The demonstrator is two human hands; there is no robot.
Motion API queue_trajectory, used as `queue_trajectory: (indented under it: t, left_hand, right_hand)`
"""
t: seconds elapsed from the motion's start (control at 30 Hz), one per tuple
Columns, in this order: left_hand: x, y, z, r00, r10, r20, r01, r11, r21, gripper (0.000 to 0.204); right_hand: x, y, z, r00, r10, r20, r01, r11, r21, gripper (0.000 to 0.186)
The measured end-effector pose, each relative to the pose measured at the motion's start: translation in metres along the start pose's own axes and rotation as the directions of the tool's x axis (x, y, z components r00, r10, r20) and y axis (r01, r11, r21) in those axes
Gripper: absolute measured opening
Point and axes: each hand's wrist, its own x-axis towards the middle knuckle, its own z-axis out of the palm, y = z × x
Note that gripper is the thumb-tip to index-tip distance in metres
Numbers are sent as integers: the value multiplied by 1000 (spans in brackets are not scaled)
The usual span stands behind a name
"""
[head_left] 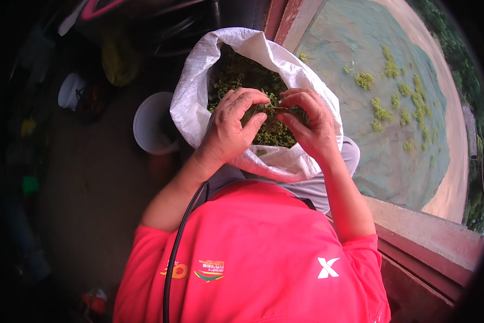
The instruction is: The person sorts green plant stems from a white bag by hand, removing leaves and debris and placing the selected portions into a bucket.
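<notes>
A white woven sack [193, 97] stands wide at the mouth in front of me, its rim rolled outward. Dark green leafy sprigs with small berry-like clusters [271, 132] fill it. Over its mouth, my left hand [232, 119] and my right hand [311, 121] face each other, thumbs and forefingers curled toward a thin brown stem [273, 108]. The stem runs crosswise between the two sets of fingertips, with bits of green leaf around it. My right fingertips close on one end; the left fingertips are at the other, partly hiding it.
A white bucket [155, 123] stands just left of the sack. Farther left are a smaller white container [71, 91] and a yellow bag [119, 59]. Beyond a door sill [422, 226] at right, green clusters [382, 110] lie on a greenish sheet [333, 70]. A black cable [173, 253] hangs beside my left arm.
</notes>
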Motion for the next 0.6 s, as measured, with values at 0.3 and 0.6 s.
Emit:
queue_trajectory:
  t: [0.3, 0.6]
  left_hand:
    - [7, 12, 4, 988, -102, 117, 124, 973, -194, 11]
    - [4, 17, 1, 869, -359, 340, 470, 812, -345, 14]
  right_hand:
    - [-7, -2, -20, 993, 47, 105, -52, 997, 51, 22]
    - [0, -4, -29, 987, -106, 125, 118, 989, -94, 20]
